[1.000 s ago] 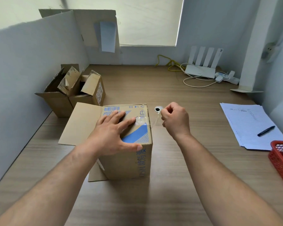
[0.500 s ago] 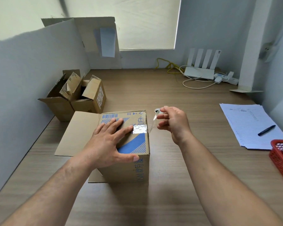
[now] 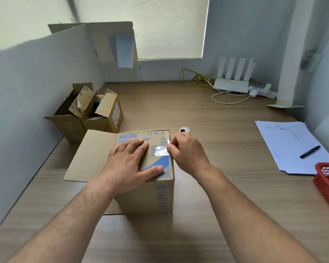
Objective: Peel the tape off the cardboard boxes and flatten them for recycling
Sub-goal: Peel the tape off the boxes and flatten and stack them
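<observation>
One brown cardboard box [image 3: 156, 194] with blue print stands mid-desk [image 3: 226, 145], one flap splayed toward nine o'clock, a crinkled clear tape strip [image 3: 161, 151] on its top. The left hand [image 3: 129, 160] presses flat on the top, fingers straight; the right hand [image 3: 186, 150] pinches the tape at the three o'clock edge. Two smaller open boxes [image 3: 108, 114] sit at ten o'clock, contents hidden.

Wooden desk [image 3: 207, 168] carries printed box [image 3: 154, 196], two open boxes [image 3: 103, 118], router [image 3: 231, 85], paper stack [image 3: 287, 141], red basket [image 3: 325, 185].
</observation>
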Action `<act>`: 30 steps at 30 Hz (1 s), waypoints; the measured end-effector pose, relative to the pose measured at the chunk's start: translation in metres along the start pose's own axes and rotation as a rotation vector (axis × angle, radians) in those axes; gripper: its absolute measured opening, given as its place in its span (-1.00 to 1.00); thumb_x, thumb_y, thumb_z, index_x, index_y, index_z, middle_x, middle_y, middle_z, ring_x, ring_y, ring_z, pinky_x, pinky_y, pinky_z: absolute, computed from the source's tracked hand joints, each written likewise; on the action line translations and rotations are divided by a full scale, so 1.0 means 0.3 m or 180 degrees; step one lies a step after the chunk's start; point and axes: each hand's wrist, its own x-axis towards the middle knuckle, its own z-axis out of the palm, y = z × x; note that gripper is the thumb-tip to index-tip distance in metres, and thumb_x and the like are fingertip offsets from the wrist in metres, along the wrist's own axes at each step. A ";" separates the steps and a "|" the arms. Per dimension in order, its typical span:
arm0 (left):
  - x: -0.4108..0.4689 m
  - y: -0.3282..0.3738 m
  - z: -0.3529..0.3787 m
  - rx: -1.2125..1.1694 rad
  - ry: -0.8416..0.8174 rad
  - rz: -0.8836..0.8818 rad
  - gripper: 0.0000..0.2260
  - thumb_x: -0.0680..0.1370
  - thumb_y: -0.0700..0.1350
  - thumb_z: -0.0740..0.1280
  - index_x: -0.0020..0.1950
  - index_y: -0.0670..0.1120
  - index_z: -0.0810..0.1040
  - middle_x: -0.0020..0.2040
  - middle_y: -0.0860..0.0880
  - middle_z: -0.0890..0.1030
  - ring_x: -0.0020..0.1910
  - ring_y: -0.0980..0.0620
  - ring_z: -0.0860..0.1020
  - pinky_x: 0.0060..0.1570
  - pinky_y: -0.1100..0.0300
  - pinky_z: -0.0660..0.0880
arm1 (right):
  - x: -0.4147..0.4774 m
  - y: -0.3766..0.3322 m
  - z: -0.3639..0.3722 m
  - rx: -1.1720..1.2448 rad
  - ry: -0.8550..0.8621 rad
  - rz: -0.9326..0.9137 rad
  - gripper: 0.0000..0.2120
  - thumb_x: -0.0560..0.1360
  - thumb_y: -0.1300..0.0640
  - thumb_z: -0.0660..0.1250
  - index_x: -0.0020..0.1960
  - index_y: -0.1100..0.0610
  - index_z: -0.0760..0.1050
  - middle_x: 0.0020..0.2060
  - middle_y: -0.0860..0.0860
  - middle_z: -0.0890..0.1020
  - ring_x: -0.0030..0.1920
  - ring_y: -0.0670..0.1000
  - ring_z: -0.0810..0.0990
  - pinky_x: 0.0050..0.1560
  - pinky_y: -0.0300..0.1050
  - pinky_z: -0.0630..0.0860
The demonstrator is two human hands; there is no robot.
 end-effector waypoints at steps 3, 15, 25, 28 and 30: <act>-0.002 -0.005 0.000 -0.0010 0.0014 -0.0024 0.19 0.05 0.63 -0.45 0.58 0.11 -0.02 0.57 0.14 0.02 0.53 0.11 -0.05 0.46 0.14 -0.14 | 0.005 0.018 0.011 0.0331 0.0089 0.0344 -0.85 0.50 0.22 0.29 -0.24 0.14 0.39 -0.17 0.14 0.60 -0.15 0.14 0.51 -0.13 -0.07 0.40; 0.001 0.001 0.003 -0.0080 -0.0037 -0.0064 0.23 0.01 0.66 -0.43 0.58 0.12 0.00 0.57 0.12 0.00 0.53 0.08 -0.06 0.47 0.11 -0.15 | 0.029 0.040 -0.020 0.2030 -0.0253 0.1216 -0.86 0.50 0.33 0.27 -0.24 0.23 0.48 -0.36 0.11 0.58 -0.34 0.05 0.54 -0.25 -0.05 0.54; -0.063 0.016 0.008 -0.0062 0.0331 -0.0096 0.12 0.11 0.64 -0.41 0.53 0.15 0.16 0.51 0.16 0.12 0.48 0.11 0.01 0.38 0.14 -0.08 | 0.036 0.050 -0.059 0.2378 -0.0081 0.1286 -0.77 0.57 0.10 0.24 -0.22 0.10 0.57 -0.25 0.01 0.66 -0.26 -0.13 0.53 -0.19 -0.16 0.47; -0.085 0.017 0.016 -0.0099 0.0440 -0.0076 0.10 0.16 0.63 -0.40 0.52 0.11 0.20 0.50 0.12 0.15 0.47 0.10 0.03 0.37 0.14 -0.09 | 0.048 0.028 -0.023 0.1730 0.0093 0.0939 -0.91 0.49 0.20 0.36 -0.04 0.07 0.60 -0.08 -0.02 0.59 -0.14 -0.11 0.52 0.05 -0.12 0.47; -0.099 0.016 0.033 -0.0085 0.0619 0.0043 0.00 0.29 0.62 -0.28 0.46 0.04 0.35 0.46 0.03 0.29 0.43 0.05 0.12 0.35 0.10 -0.01 | 0.044 0.008 -0.001 0.1469 0.0001 0.0798 -0.70 0.47 0.21 0.38 0.20 0.10 0.55 0.07 -0.06 0.46 -0.10 -0.10 0.49 0.15 -0.12 0.45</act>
